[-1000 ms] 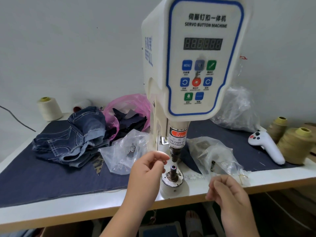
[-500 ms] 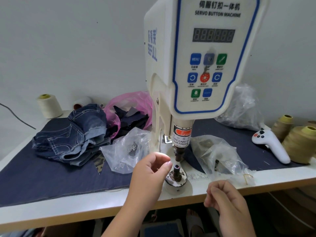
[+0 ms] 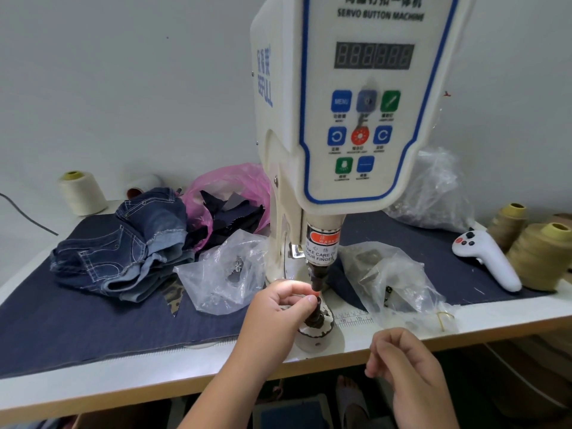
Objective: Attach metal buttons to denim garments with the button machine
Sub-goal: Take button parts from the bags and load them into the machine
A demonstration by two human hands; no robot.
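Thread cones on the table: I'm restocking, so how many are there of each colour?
Cream cones: 1, upright at the far left
White cones: 1, lying behind the denim pile
Khaki cones: 2, at the right edge, one nearer and one behind it
Total: 4 in view; the frame's right edge may hide more.

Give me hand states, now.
Left hand: fingertips pinched at the lower die; any button hidden.
Right hand: loosely curled, holding nothing visible.

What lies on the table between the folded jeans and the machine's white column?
In the head view, a clear plastic bag with small metal parts lies between the jeans and the column, on the dark denim cloth.
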